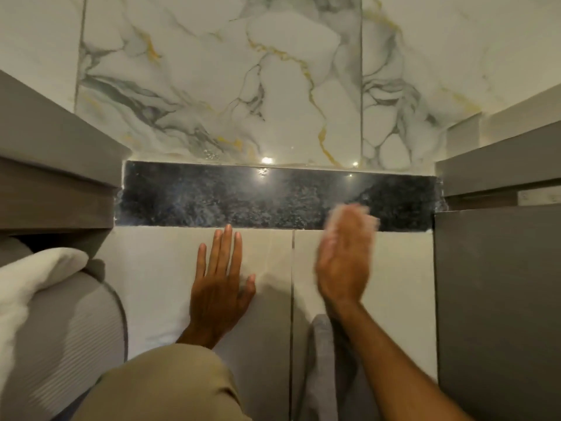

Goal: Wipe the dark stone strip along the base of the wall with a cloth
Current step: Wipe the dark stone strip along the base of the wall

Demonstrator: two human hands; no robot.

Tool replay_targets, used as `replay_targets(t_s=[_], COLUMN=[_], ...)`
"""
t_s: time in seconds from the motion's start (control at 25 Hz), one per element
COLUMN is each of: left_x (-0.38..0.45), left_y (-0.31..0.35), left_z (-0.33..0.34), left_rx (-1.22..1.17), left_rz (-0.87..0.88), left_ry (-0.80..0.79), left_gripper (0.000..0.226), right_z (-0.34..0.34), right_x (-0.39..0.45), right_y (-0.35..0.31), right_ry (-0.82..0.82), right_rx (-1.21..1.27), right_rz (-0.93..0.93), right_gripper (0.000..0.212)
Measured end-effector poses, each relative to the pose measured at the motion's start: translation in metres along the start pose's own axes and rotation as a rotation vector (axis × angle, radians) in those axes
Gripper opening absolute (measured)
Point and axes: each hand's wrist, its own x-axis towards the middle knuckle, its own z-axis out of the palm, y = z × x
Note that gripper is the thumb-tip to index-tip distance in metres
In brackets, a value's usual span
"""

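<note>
The dark speckled stone strip (243,196) runs along the foot of the white marbled wall, between two grey units. My right hand (343,265) is blurred by motion, its fingertips over the strip's right part. A pale cloth (353,215) shows as a whitish blur at those fingertips and looks pressed under them. My left hand (220,278) lies flat on the light floor tile just below the strip, fingers spread and holding nothing.
A grey wooden unit (54,177) closes the left side and a grey cabinet (498,299) the right. A white pillow (33,287) on a ribbed grey cushion (76,344) sits at lower left. My knee in beige fabric (164,387) is at the bottom.
</note>
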Motion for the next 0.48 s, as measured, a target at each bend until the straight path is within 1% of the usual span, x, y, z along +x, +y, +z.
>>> replay_targets(t_s=[0.04, 0.08, 0.12, 0.16, 0.2, 0.24, 0.28, 0.32, 0.36, 0.4, 0.44, 0.48], left_x=[0.005, 0.009, 0.012, 0.014, 0.016, 0.015, 0.014, 0.014, 0.013, 0.014, 0.016, 0.018], left_y=[0.011, 0.019, 0.022, 0.023, 0.022, 0.021, 0.021, 0.021, 0.021, 0.022, 0.023, 0.025], left_z=[0.004, 0.008, 0.013, 0.017, 0.020, 0.020, 0.017, 0.014, 0.010, 0.007, 0.004, 0.004], left_rx=[-0.004, -0.005, -0.002, -0.001, 0.000, 0.008, 0.010, 0.007, 0.000, -0.007, -0.006, 0.001], left_rz=[0.039, 0.091, 0.143, 0.175, 0.184, 0.177, 0.170, 0.170, 0.174, 0.175, 0.169, 0.160], left_ry=[0.000, -0.001, -0.004, -0.004, -0.003, -0.012, -0.018, -0.018, -0.020, -0.023, -0.022, -0.017], left_gripper=[0.083, 0.081, 0.079, 0.078, 0.078, 0.079, 0.079, 0.080, 0.080, 0.080, 0.080, 0.080], right_z=[-0.008, -0.011, -0.007, -0.001, 0.009, 0.017, 0.021, 0.016, 0.009, 0.001, -0.008, -0.013], right_x=[0.027, 0.059, 0.087, 0.106, 0.113, 0.102, 0.082, 0.056, 0.030, 0.021, 0.030, 0.050], right_y=[0.016, 0.023, 0.018, 0.006, -0.008, -0.020, -0.026, -0.024, -0.012, 0.006, 0.022, 0.035], right_ry=[0.059, 0.114, 0.134, 0.136, 0.126, 0.093, 0.036, -0.040, -0.080, -0.080, -0.059, -0.033], right_rx=[-0.008, -0.009, -0.032, -0.104, -0.156, -0.142, -0.071, -0.046, -0.011, 0.018, 0.026, 0.014], right_rz=[0.236, 0.390, 0.433, 0.331, 0.071, -0.148, -0.291, -0.383, -0.374, -0.293, -0.192, -0.050], right_gripper=[0.067, 0.068, 0.069, 0.069, 0.068, 0.066, 0.065, 0.065, 0.065, 0.065, 0.065, 0.065])
